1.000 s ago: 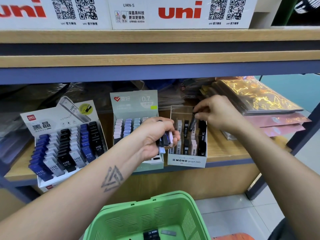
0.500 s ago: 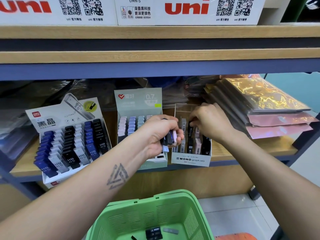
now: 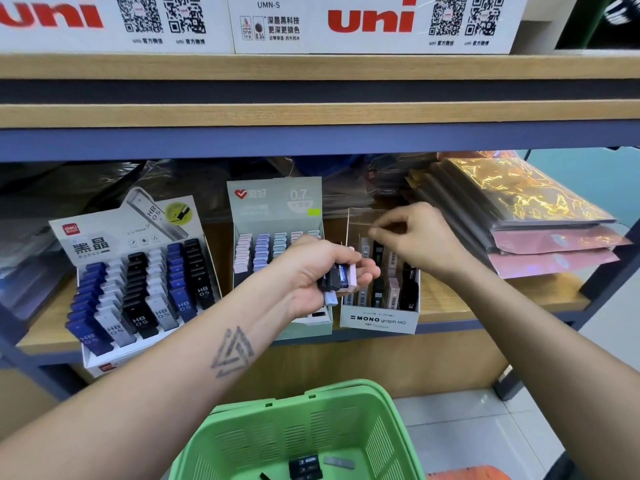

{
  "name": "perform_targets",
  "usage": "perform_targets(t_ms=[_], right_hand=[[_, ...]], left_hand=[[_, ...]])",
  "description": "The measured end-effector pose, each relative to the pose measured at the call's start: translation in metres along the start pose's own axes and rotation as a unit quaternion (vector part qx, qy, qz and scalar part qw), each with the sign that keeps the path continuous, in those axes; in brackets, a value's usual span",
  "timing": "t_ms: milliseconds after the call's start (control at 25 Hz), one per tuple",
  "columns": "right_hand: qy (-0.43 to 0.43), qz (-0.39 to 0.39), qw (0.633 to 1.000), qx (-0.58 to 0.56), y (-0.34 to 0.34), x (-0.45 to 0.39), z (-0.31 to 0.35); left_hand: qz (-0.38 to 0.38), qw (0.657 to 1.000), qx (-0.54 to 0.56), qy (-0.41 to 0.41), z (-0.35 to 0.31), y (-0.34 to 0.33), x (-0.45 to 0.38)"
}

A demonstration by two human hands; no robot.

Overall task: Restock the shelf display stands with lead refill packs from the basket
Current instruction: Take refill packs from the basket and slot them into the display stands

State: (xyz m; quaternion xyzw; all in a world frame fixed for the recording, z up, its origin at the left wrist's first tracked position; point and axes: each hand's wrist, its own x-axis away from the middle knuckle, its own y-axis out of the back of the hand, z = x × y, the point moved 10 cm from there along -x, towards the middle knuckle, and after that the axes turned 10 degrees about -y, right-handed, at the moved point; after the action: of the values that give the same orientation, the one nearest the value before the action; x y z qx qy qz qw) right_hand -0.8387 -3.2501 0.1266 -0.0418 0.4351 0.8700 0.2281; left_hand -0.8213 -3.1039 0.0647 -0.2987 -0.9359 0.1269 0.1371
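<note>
My left hand (image 3: 323, 271) grips a bunch of small black, blue and pink lead refill packs (image 3: 337, 277) before the white MONO display stand (image 3: 379, 318); right hand (image 3: 415, 237) loosely curled above it, holding nothing visible. Green plastic basket (image 3: 377, 441) below.

In front of me stands a blue metal rack (image 3: 311, 140) with wooden shelves (image 3: 485, 292), white boxes (image 3: 374, 22) along the top one, and pale glossy floor tiles (image 3: 485, 424) below.
</note>
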Motion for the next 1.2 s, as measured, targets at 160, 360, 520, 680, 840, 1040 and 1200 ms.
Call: perform_targets(t_ms=[160,360,520,680,840,1040,1200], right_hand=[[-0.057,0.238,0.939,-0.242,-0.022,0.017,0.009],[-0.113,0.272,0.903,-0.314,-0.033,0.021,0.003],[-0.156,0.239,0.881,-0.376,-0.025,0.016,-0.007],[-0.152,0.179,0.894,-0.382,-0.006,0.007,-0.020],[-0.126,0.216,0.891,-0.380,-0.005,0.011,-0.019],[-0.085,0.213,0.904,-0.360,0.003,0.013,-0.018],[-0.105,0.179,0.923,-0.324,0.011,0.008,-0.031]], left_hand=[[0.020,1.000,-0.001,-0.011,-0.002,-0.006,0.001],[0.026,0.998,-0.040,-0.044,-0.006,-0.011,0.006],[0.044,0.998,-0.025,-0.049,-0.007,-0.015,0.008],[0.057,0.998,-0.021,-0.030,-0.001,-0.017,0.008],[0.046,0.997,-0.050,-0.034,0.002,-0.016,0.004],[0.062,0.998,0.017,-0.002,0.009,-0.021,0.002],[0.072,0.997,0.011,-0.007,0.009,-0.026,-0.001]])
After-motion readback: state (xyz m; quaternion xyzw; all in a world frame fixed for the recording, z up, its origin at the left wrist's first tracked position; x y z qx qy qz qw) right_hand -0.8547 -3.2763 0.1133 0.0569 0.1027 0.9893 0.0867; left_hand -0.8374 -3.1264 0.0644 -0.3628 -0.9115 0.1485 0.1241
